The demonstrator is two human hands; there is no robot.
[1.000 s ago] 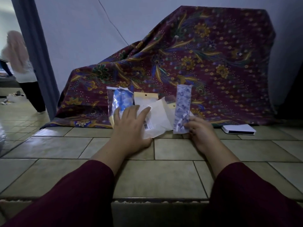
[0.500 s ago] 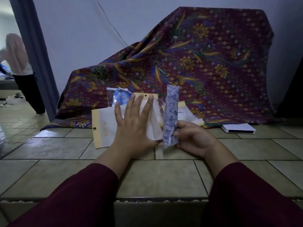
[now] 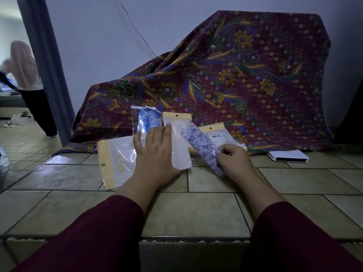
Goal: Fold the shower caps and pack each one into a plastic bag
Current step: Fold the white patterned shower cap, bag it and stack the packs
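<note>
My left hand [image 3: 155, 154] lies flat with straight fingers on a clear plastic bag [image 3: 117, 160] that has a yellow header strip and rests on the tiled floor. A second bag [image 3: 179, 138] overlaps it under my fingertips. My right hand [image 3: 233, 160] pinches a folded lilac-patterned shower cap [image 3: 202, 146], a long strip tilted up to the left. Behind my left hand stands a blue shower cap packed in a bag [image 3: 147, 120]. A third empty bag with a barcode label [image 3: 218, 134] lies behind the lilac cap.
A patterned maroon cloth [image 3: 245, 79] drapes over something against the wall behind the bags. A flat white box [image 3: 287, 156] lies on the tiles at the right. A person [image 3: 27, 79] stands in the doorway at far left.
My left hand slid the yellow-edged bag toward me and leftward. My right hand brought the lilac cap down from upright to a tilt, closer to the bags.
</note>
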